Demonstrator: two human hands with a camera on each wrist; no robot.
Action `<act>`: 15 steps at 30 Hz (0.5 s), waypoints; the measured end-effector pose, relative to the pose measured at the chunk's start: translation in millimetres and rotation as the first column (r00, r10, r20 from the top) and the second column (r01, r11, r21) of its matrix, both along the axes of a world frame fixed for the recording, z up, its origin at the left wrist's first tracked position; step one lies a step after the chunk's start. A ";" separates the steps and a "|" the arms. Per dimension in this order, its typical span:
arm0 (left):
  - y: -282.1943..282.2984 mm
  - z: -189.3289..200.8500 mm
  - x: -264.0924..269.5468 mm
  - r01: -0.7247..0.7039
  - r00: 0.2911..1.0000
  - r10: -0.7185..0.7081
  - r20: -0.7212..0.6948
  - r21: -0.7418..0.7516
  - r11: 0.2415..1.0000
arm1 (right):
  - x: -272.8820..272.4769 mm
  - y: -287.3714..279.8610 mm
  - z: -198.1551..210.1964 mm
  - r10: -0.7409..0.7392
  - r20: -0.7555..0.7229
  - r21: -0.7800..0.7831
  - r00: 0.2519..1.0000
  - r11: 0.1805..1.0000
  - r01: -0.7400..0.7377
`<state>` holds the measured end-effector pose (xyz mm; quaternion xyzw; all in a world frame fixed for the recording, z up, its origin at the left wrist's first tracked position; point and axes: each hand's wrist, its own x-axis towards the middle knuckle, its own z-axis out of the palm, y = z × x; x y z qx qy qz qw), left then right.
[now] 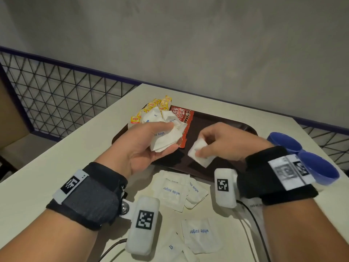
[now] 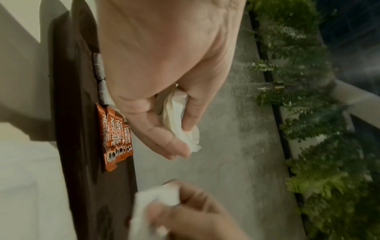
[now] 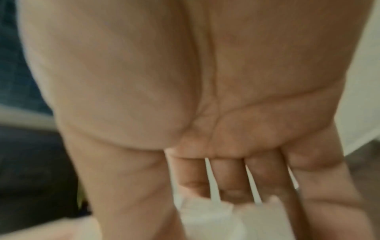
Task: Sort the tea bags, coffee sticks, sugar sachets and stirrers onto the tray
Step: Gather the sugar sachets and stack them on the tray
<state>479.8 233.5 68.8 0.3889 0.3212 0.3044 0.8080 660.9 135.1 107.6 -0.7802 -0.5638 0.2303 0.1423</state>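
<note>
Sugar packets [image 1: 164,135] sit bunched in the left hand [image 1: 143,146] above the tray's [image 1: 236,125] left side, while the right hand [image 1: 224,142] pinches one more packet [image 1: 198,154] just beside them, over the tray's near edge.

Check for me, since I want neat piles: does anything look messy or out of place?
Yes. The sugar sachets lie scattered on the table, off the tray, and the left hand grips a crumpled bunch.

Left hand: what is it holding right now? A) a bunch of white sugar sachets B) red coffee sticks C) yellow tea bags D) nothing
A: the left hand grips a crumpled bunch of white sugar sachets above the tray, where the coffee sticks lie untouched.
</note>
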 end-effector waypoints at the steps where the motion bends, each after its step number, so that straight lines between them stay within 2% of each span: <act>1: -0.1 -1.3 1.1 -0.015 1.000 0.016 -0.023 0.020 1.000 | -1.1 -3.5 6.8 0.004 -0.136 0.060 0.991 0.998 0.004; 3: -1.0 -3.0 3.1 -0.019 0.998 0.021 -0.054 0.030 0.999 | -3.4 -8.0 17.7 0.053 -0.370 0.190 0.928 0.982 0.020; 5: -3.7 -3.0 3.9 0.019 0.997 -0.018 -0.071 0.017 1.000 | -5.1 -9.5 23.7 0.124 -0.464 0.291 0.877 0.956 0.019; 8: -7.3 -1.3 3.8 0.083 0.995 -0.085 -0.060 -0.025 0.996 | -6.5 -7.0 24.3 0.163 -0.472 0.345 0.866 0.939 0.012; 13: -11.3 2.4 3.2 0.126 0.992 -0.127 -0.009 -0.020 0.992 | -14.5 -3.3 21.9 0.166 -0.356 0.402 0.920 0.915 -0.009; 15: -11.2 2.4 2.9 0.132 0.991 -0.132 -0.002 -0.010 0.991 | -13.9 -4.5 24.1 0.188 -0.389 0.402 0.902 0.916 -0.017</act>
